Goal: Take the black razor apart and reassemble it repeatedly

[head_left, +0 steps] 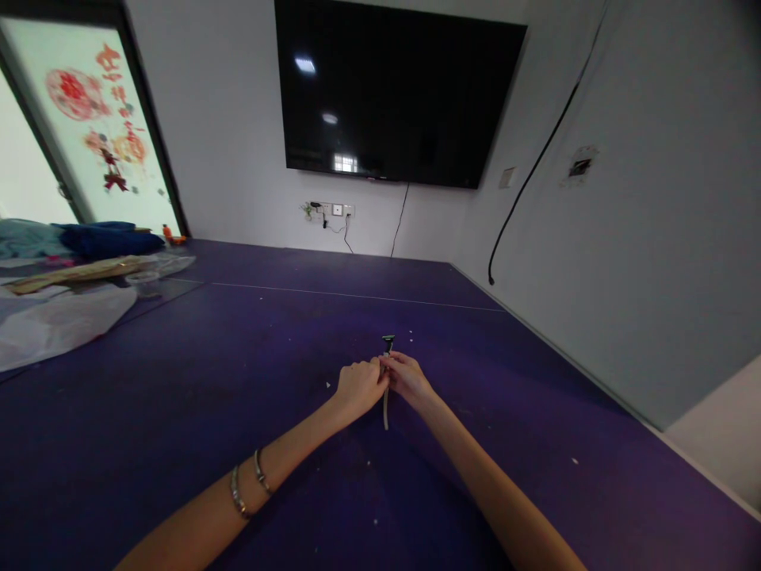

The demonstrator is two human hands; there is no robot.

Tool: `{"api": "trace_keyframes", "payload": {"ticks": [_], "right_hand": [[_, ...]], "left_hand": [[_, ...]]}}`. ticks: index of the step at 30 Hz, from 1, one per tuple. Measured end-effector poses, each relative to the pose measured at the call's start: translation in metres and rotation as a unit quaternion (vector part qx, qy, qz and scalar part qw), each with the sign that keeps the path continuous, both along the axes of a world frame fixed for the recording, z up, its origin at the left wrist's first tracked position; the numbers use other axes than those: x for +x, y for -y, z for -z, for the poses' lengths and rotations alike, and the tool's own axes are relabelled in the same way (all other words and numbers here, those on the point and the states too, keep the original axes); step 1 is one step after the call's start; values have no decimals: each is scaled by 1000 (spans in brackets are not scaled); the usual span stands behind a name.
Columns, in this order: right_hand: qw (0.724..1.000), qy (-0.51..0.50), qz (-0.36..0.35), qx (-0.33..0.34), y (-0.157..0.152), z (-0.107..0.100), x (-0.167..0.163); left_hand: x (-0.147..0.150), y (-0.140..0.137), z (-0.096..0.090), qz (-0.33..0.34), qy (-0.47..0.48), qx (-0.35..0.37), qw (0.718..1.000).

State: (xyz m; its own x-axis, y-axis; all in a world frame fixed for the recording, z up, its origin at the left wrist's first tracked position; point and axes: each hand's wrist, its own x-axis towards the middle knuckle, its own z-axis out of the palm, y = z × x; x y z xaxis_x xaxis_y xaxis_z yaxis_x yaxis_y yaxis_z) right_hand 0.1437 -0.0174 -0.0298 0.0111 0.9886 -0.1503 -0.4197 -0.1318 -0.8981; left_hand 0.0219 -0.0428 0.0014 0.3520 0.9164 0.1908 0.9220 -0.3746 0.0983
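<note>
My left hand (361, 387) and my right hand (409, 378) meet over the purple surface, both with fingers closed around one small thing. Above the fingers sticks out the dark, T-shaped head of what looks like a razor (388, 342), with a greenish top edge. A pale, narrow, slightly curved strip (386, 411) hangs below the hands. Whether it joins the razor is hidden by the fingers. My right fingertips pinch at the razor's neck, while the left hand wraps lower down. Two metal bangles circle my left forearm.
The purple surface (238, 428) carries scattered small white bits (328, 385). Plastic bags (65, 321) and folded blue cloth (107, 239) lie at left. A television (404, 91) hangs on the wall above sockets (337, 210). A black cable (529, 178) dangles at right.
</note>
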Motion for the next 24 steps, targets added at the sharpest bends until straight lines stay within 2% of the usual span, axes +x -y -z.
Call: {"api": "trace_keyframes", "payload": {"ticks": [5,7,9,12,18,21,24], "right_hand": [[999,31,17,18,-3,-1,14],[997,65,31,26,-4,-3,33],[987,146,51,35,-3,-6,59],[952,288,92,36,3,-9,107],[890,432,147,-1,28,-8,196],[847,506,166,-12,40,-3,222],[806,563,182,-14,48,3,234]], "left_hand": [[1,8,-10,14,-1,-8,1000],[2,10,-11,20,-5,-12,1000],[1,11,-9,27,-15,-19,999],[1,8,1,49,-32,-30,998],[2,3,21,68,-47,-45,996],[5,4,24,65,-48,-45,996],[10,4,23,69,-50,-47,995]]}}
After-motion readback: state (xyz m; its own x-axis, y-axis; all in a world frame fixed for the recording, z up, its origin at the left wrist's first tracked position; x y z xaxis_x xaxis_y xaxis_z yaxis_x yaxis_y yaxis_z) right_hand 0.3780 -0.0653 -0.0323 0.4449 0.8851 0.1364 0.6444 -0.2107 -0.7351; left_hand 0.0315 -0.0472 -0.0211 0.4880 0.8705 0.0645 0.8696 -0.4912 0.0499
